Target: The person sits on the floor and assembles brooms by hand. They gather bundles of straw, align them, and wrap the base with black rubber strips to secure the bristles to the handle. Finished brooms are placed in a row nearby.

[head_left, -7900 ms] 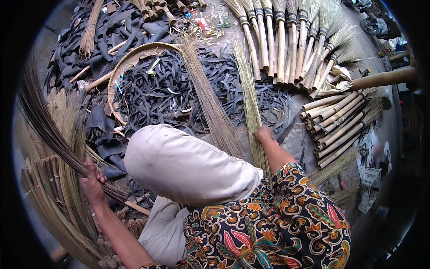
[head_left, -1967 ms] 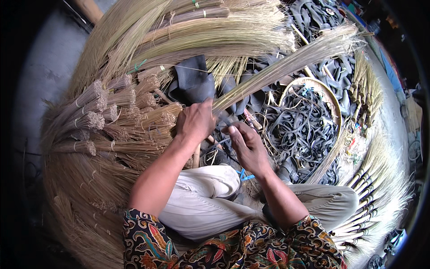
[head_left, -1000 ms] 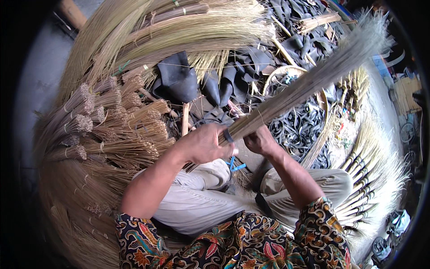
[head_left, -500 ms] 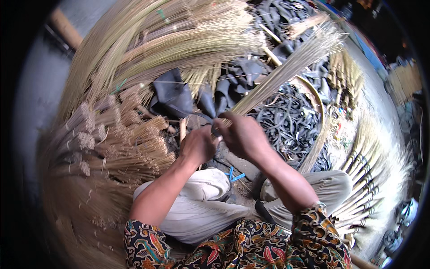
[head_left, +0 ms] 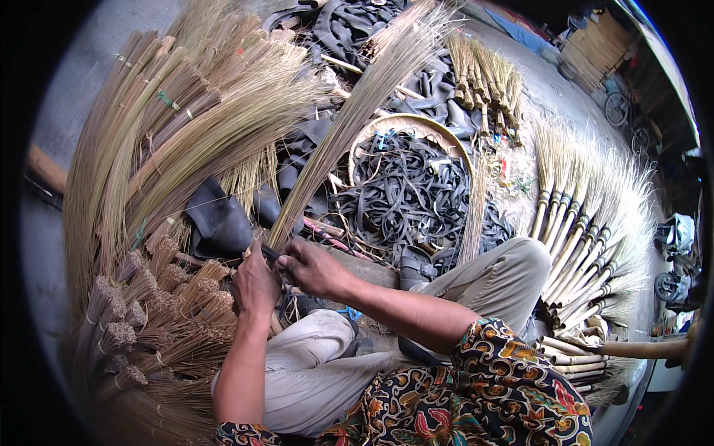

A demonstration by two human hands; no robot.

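A long bundle of thin straw bristles [head_left: 357,111] slants up and away from my hands, its narrow base at my fingers. My left hand [head_left: 256,285] is closed around that base. My right hand [head_left: 316,267] is closed beside it, pinching a black rubber strip [head_left: 271,253] that lies against the bundle's base. The two hands are close together, above my left shin. How far the strip goes round the bundle is hidden by my fingers.
Straw bundles [head_left: 186,111] are heaped at the left. A round woven tray [head_left: 413,123] with tangled black rubber strips [head_left: 409,186] lies ahead. Finished brooms [head_left: 576,238] with pale handles lie in a row at right. Large black rubber pieces [head_left: 216,215] lie near my left hand.
My view has turned to the right, so the hands and bundle now appear further left and lower. The bundle stands more steeply. My right hand has drawn out to the side of the left.
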